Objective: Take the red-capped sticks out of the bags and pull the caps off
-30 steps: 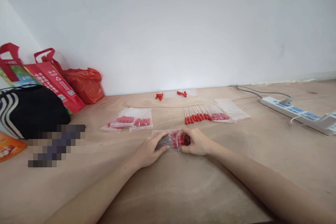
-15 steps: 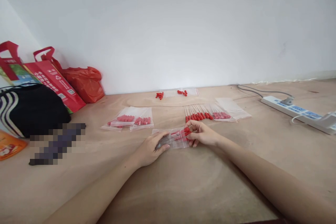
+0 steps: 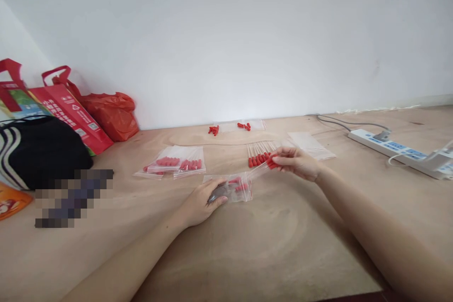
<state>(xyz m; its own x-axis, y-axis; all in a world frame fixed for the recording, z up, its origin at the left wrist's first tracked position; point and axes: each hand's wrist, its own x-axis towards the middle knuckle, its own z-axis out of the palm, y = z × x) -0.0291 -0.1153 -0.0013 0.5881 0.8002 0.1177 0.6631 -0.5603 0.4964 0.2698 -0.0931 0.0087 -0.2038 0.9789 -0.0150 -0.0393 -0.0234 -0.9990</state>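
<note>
My left hand [image 3: 207, 199] is closed on the left end of a clear zip bag [image 3: 244, 194], its fingers and thumb curled around it. Red-tipped sticks [image 3: 241, 187] show inside the bag. My right hand [image 3: 296, 162] pinches the red tip of a stick [image 3: 272, 162], whose pale shaft slants down left to the bag's mouth; whether more than one is pinched I cannot tell. Just behind, a row of red-tipped sticks [image 3: 258, 159] lies side by side, its right end hidden by my right hand.
Filled zip bags [image 3: 191, 164] lie at left, a flat clear bag [image 3: 313, 145] at right. Loose red pieces [image 3: 213, 130] and another bag [image 3: 226, 126] lie by the wall. A power strip [image 3: 392, 146] is far right; shopping bags [image 3: 71, 111] and a black bag [image 3: 49, 151] stand left.
My right hand has moved right and slightly up, away from the zip bag's mouth, with the red tip in its fingers. My left hand has stayed on the bag.
</note>
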